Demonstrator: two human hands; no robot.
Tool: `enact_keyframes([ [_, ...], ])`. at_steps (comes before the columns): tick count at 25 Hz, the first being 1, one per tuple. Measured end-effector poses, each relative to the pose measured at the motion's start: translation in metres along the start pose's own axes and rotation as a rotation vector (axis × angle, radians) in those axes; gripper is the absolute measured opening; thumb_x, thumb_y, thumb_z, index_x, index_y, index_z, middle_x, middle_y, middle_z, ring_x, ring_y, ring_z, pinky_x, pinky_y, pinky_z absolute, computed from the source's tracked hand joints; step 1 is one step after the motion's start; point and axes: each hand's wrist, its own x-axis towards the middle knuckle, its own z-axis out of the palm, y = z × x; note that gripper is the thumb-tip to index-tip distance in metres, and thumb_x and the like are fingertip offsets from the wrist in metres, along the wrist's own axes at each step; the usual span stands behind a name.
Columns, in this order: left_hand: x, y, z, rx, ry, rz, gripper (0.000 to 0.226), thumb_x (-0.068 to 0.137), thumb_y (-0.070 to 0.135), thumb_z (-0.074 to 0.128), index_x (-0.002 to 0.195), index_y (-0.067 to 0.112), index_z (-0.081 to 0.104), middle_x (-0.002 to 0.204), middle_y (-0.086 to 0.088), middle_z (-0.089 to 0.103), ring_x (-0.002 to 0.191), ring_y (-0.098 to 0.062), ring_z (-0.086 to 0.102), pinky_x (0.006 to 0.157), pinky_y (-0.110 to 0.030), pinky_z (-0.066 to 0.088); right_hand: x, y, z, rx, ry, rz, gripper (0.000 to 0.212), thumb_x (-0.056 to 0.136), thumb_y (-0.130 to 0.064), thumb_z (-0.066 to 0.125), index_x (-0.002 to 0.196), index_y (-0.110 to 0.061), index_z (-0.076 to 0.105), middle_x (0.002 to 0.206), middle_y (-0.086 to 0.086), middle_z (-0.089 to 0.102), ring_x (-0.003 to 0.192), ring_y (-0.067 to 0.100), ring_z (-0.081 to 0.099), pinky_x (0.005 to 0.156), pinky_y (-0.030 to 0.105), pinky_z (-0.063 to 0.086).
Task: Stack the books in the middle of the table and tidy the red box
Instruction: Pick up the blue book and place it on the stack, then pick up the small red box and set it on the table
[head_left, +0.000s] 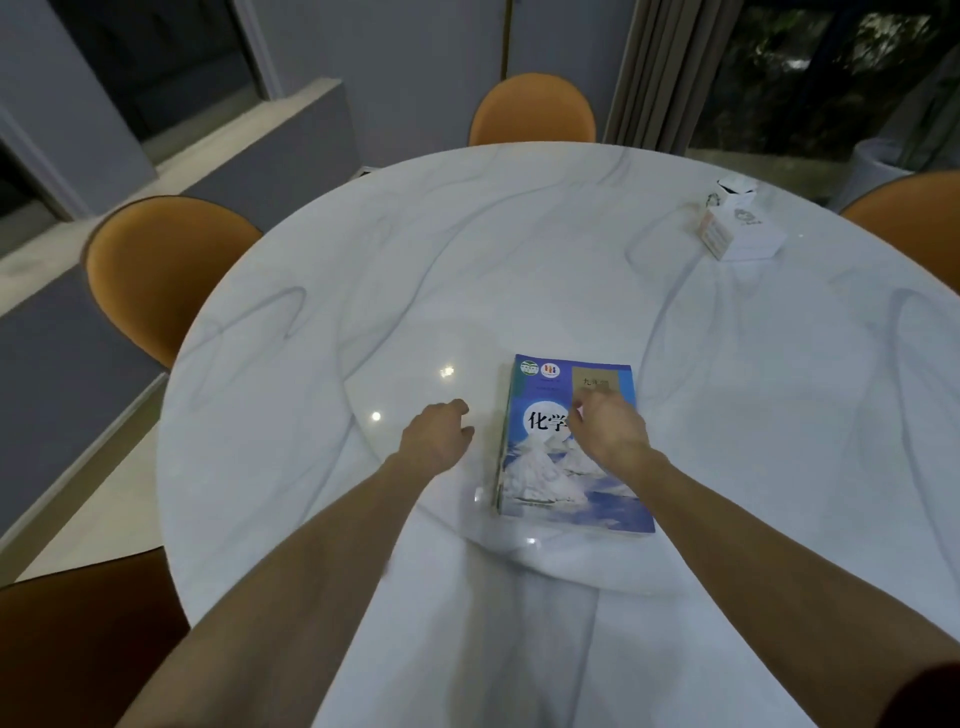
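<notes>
A stack of books lies near the middle of the round white marble table. Its top book has a blue cover with white mountains and Chinese characters. My right hand hovers over or rests on that cover, fingers curled downward; whether it touches the cover is unclear. My left hand is just left of the stack's spine, fingers loosely curled, holding nothing. A white box with a reddish side stands at the far right of the table. No plainly red box shows.
Orange chairs ring the table: one at the far side, one at the left, one at the right edge. Curtains and a dark window stand behind.
</notes>
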Motion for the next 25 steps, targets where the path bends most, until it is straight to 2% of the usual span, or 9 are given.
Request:
enact_keyframes([
  [6, -0.039, -0.052, -0.037, 0.063, 0.11, -0.052, 0.042, 0.094, 0.025, 0.046, 0.135, 0.014, 0.044, 0.123, -0.01, 0.06, 0.114, -0.027, 0.054, 0.086, -0.037, 0.046, -0.017, -0.08, 0.0, -0.025, -0.052, -0.271, 0.029, 0.093, -0.019, 0.041, 0.103, -0.005, 0.064, 0.11, 0.016, 0.062, 0.098, 0.034, 0.06, 0.069, 0.034, 0.045],
  [10, -0.071, -0.087, -0.044, 0.114, 0.171, -0.133, 0.046, 0.094, 0.028, 0.047, 0.137, 0.013, 0.04, 0.122, -0.013, 0.057, 0.114, -0.029, 0.051, 0.089, -0.041, 0.049, -0.03, -0.119, 0.016, -0.013, -0.122, -0.421, 0.029, 0.094, -0.024, 0.043, 0.11, -0.01, 0.063, 0.114, 0.011, 0.06, 0.101, 0.029, 0.059, 0.079, 0.036, 0.049],
  [14, -0.103, -0.12, -0.033, 0.115, 0.195, -0.233, 0.053, 0.092, 0.032, 0.051, 0.139, 0.013, 0.035, 0.125, -0.013, 0.052, 0.116, -0.029, 0.048, 0.089, -0.04, 0.047, -0.042, -0.155, 0.042, -0.011, -0.232, -0.538, 0.03, 0.094, -0.025, 0.045, 0.115, -0.012, 0.061, 0.116, 0.01, 0.059, 0.102, 0.028, 0.058, 0.081, 0.035, 0.049],
  [17, -0.12, -0.142, -0.017, 0.089, 0.144, -0.249, 0.057, 0.089, 0.035, 0.055, 0.139, 0.014, 0.035, 0.129, -0.014, 0.048, 0.118, -0.03, 0.045, 0.091, -0.041, 0.047, -0.05, -0.175, 0.064, -0.016, -0.299, -0.558, 0.033, 0.094, -0.025, 0.046, 0.12, -0.01, 0.058, 0.119, 0.012, 0.059, 0.108, 0.029, 0.056, 0.087, 0.036, 0.048],
  [20, -0.129, -0.162, -0.003, 0.061, 0.069, -0.2, 0.068, 0.085, 0.036, 0.061, 0.143, 0.016, 0.031, 0.142, -0.011, 0.04, 0.129, -0.029, 0.036, 0.098, -0.042, 0.044, -0.057, -0.184, 0.089, -0.05, -0.372, -0.545, 0.038, 0.093, -0.026, 0.049, 0.127, -0.009, 0.053, 0.124, 0.013, 0.056, 0.111, 0.028, 0.055, 0.089, 0.034, 0.046],
  [25, -0.129, -0.183, 0.016, 0.092, -0.019, -0.097, 0.081, 0.081, 0.036, 0.067, 0.146, 0.015, 0.024, 0.154, -0.006, 0.027, 0.14, -0.028, 0.022, 0.106, -0.045, 0.036, -0.075, -0.182, 0.131, -0.114, -0.47, -0.508, 0.064, 0.083, -0.038, 0.065, 0.135, -0.011, 0.041, 0.127, 0.013, 0.049, 0.115, 0.03, 0.052, 0.096, 0.039, 0.047],
])
